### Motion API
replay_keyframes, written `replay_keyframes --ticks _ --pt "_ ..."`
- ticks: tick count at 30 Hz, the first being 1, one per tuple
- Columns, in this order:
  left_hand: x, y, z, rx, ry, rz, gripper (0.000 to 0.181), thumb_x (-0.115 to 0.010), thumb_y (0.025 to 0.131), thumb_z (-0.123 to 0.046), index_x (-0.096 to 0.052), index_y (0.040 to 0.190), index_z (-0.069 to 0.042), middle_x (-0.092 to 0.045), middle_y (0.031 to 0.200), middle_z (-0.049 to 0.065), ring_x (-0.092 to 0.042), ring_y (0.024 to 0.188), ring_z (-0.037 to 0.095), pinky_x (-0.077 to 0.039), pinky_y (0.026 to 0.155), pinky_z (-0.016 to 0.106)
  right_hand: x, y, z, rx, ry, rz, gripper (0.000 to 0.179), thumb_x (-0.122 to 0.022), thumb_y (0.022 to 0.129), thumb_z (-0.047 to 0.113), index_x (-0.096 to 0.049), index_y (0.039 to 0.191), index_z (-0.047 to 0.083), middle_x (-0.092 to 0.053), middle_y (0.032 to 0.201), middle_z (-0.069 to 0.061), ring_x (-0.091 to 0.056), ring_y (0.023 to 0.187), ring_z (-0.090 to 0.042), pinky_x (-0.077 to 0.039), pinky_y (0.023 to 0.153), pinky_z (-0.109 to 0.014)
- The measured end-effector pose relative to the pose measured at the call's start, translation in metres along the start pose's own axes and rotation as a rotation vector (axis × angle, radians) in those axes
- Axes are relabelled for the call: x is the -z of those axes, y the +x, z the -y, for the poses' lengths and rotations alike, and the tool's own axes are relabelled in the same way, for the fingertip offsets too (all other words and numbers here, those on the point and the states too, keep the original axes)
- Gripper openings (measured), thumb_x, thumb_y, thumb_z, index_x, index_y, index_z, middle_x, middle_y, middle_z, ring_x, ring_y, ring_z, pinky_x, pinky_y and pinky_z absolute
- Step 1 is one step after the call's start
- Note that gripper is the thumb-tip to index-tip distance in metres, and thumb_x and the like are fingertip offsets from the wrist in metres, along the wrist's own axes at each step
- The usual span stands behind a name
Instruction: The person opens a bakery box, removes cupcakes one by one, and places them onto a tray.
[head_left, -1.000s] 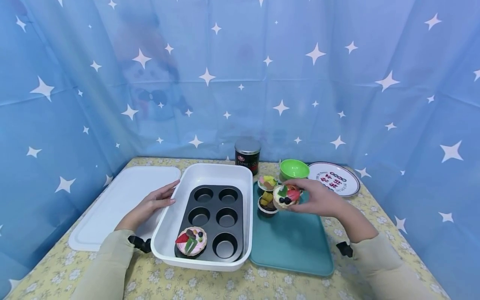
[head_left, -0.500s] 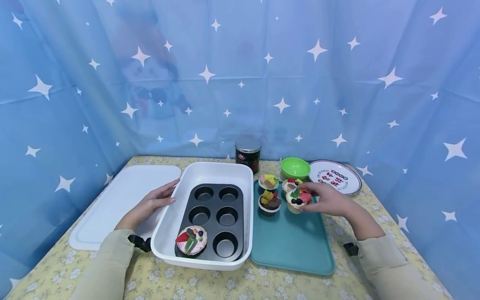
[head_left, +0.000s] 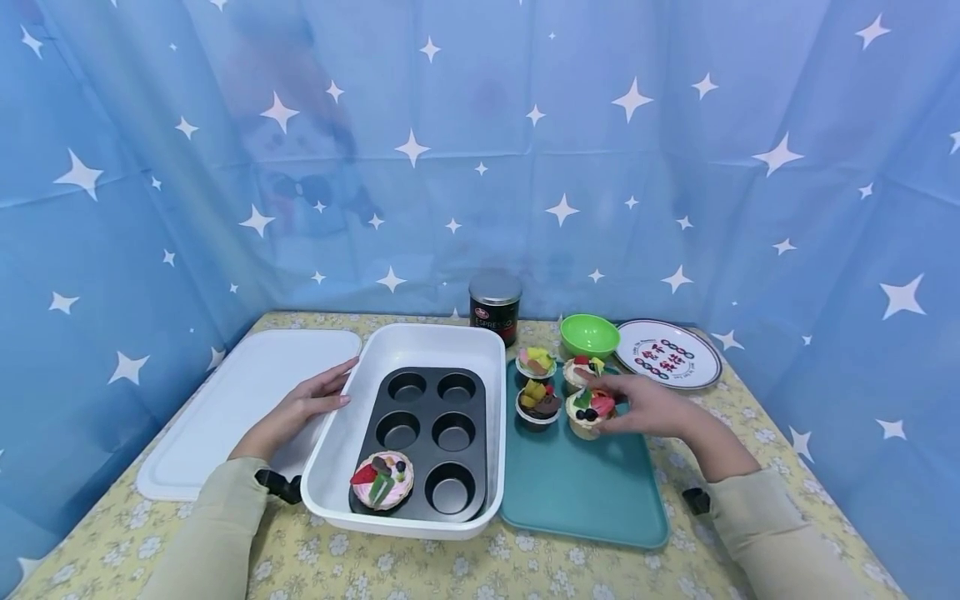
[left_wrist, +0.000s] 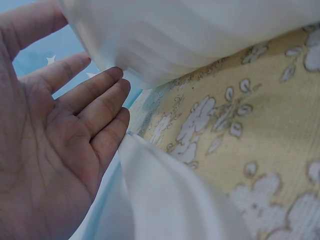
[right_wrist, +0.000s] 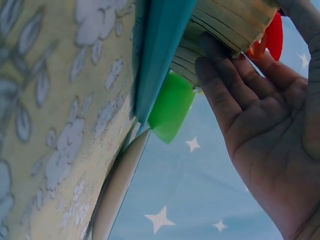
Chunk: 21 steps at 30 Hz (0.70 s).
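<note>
My right hand (head_left: pixel 651 406) pinches a cupcake (head_left: pixel 581 421) topped with cream, strawberry and dark berries, low over the green-blue tray (head_left: pixel 585 492). In the right wrist view its pleated pale wrapper (right_wrist: pixel 227 22) shows between thumb and fingers (right_wrist: pixel 220 95). Beside it sit a chocolate cupcake (head_left: pixel 537 408), a yellow-and-pink-topped cupcake (head_left: pixel 536 361) and one with red fruit (head_left: pixel 576 375). My left hand (head_left: pixel 303 407) rests relaxed at the left side of the deep white baking dish (head_left: pixel 405 527), fingers nearly straight. Inside the dish, a dark muffin tin (head_left: pixel 425 408) carries a pink-cream cupcake (head_left: pixel 384 483) in its near-left cup.
A white lid (head_left: pixel 225 400) lies flat on the left. Behind the dish stands a dark espresso can (head_left: pixel 495 312). A bright green bowl (head_left: pixel 590 335) and a printed white plate (head_left: pixel 667 354) sit behind the tray. A starry blue curtain (head_left: pixel 480 200) surrounds the table.
The right hand first carried the berry cupcake right, away from the chocolate one, then brought it slightly left and down to the tray, in front of the red-fruit cupcake. The left hand stayed put.
</note>
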<state>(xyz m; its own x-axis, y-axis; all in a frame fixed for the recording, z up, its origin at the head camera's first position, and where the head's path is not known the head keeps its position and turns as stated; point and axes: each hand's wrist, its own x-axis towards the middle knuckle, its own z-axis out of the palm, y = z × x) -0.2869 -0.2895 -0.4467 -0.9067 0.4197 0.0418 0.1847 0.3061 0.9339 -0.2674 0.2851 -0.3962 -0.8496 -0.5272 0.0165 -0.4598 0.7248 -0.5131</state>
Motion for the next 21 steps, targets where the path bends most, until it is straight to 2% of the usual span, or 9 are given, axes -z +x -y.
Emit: replay_keyframes --ticks 3,6,10,15,17,21 --pt "-0.0001 -0.0001 0.0002 0.002 -0.005 -0.001 0.069 -0.061 0.100 -0.027 -0.027 0.161 -0.025 -0.030 0.162 0.015 -0.032 0.146 0.038 -0.039 0.109 0.048 0.0000 -0.0004 0.0018 0.001 -0.002 0.017 0.074 -0.081 0.084 0.045 -0.056 0.141 0.005 -0.063 0.118 -0.005 -0.054 0.082 -0.021 -0.042 0.064 -0.036" --pt "0.0000 -0.0002 0.0007 0.003 -0.011 0.000 0.069 -0.061 0.100 -0.028 -0.028 0.161 -0.027 -0.030 0.162 0.014 -0.032 0.146 0.037 -0.038 0.110 0.050 -0.0006 -0.0003 0.0027 -0.006 -0.007 0.021 0.079 -0.081 0.083 0.046 -0.053 0.146 0.008 -0.062 0.126 -0.006 -0.054 0.080 -0.019 -0.043 0.064 -0.034" --pt "0.0001 0.0004 0.0010 0.001 -0.016 0.000 0.069 -0.061 0.100 -0.027 -0.029 0.161 -0.026 -0.030 0.162 0.014 -0.032 0.146 0.037 -0.037 0.110 0.050 -0.0014 -0.0003 0.0023 -0.002 -0.011 0.030 0.085 -0.081 0.083 0.049 -0.047 0.151 0.011 -0.061 0.134 -0.008 -0.059 0.089 -0.015 -0.048 0.070 -0.034" --pt "0.0003 0.0005 0.0022 -0.012 -0.020 0.005 0.069 -0.060 0.100 -0.026 -0.028 0.161 -0.023 -0.030 0.162 0.016 -0.033 0.145 0.039 -0.040 0.108 0.045 -0.0017 -0.0013 0.0005 0.026 -0.019 0.031 0.081 -0.080 0.083 0.051 -0.053 0.146 0.007 -0.063 0.130 -0.009 -0.063 0.108 -0.021 -0.053 0.083 -0.044" --pt "-0.0001 -0.0001 0.0016 -0.006 -0.022 0.003 0.069 -0.061 0.100 -0.026 -0.028 0.161 -0.025 -0.030 0.162 0.015 -0.033 0.145 0.038 -0.041 0.107 0.044 -0.0014 -0.0017 -0.0003 0.034 -0.023 0.032 0.080 -0.079 0.084 0.051 -0.054 0.144 0.006 -0.064 0.129 -0.010 -0.063 0.110 -0.023 -0.053 0.085 -0.046" --pt "-0.0010 -0.0009 -0.0002 0.008 -0.027 -0.003 0.069 -0.061 0.100 -0.027 -0.029 0.160 -0.028 -0.031 0.162 0.012 -0.034 0.145 0.036 -0.039 0.109 0.048 -0.0001 -0.0022 -0.0001 0.018 -0.013 0.038 0.079 -0.079 0.084 0.052 -0.054 0.144 0.008 -0.064 0.126 -0.006 -0.063 0.108 -0.021 -0.053 0.083 -0.044"
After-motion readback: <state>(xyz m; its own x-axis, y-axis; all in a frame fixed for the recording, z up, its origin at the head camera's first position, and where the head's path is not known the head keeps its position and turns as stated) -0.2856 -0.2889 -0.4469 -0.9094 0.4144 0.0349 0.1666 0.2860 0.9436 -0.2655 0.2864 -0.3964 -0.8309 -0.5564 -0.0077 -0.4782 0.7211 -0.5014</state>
